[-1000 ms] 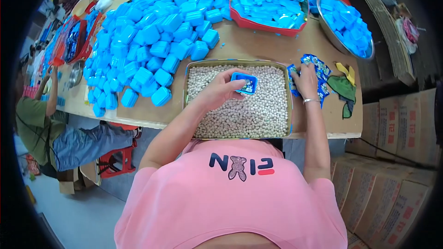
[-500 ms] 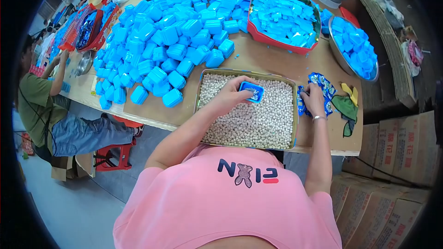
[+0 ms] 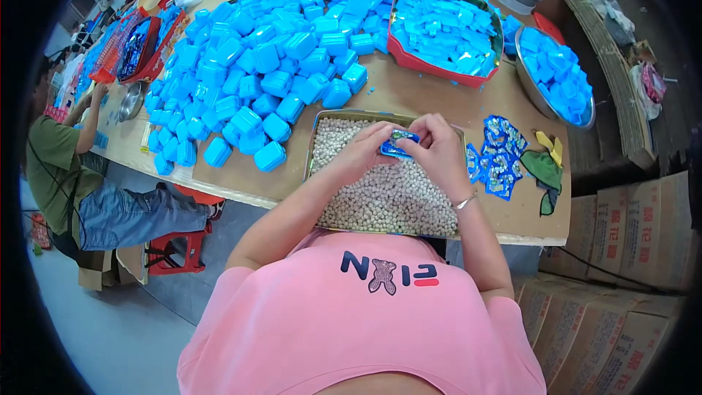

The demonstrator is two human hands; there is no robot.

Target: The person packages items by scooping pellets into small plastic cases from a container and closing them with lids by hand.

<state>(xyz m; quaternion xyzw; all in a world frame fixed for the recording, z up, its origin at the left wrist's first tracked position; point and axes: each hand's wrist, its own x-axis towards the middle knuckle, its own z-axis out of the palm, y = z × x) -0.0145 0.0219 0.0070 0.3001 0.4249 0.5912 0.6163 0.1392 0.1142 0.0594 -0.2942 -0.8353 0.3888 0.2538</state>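
My left hand [image 3: 358,155] is closed around a small blue plastic box [image 3: 390,151] above a tray [image 3: 312,148] of small pale round balls [image 3: 373,201]. At the box, my right hand [image 3: 443,152] pinches a shiny printed blue packet [image 3: 401,136], which lies across the box's opening. Fingers of both hands hide part of the box and packet, so how far the packet sits inside cannot be told. To the right of the tray, several similar printed packets [image 3: 503,153] lie spread on the table.
A large heap of blue boxes [image 3: 256,66] covers the table's left and back. Behind the tray stand a red basin [image 3: 439,75] of blue pieces and a metal bowl [image 3: 525,77] of more. A green cloth [image 3: 542,170] lies right. Another person [image 3: 62,153] sits left.
My right hand has moved left from the packets on the table to the box, bringing one packet. My left hand still holds the box over the tray.
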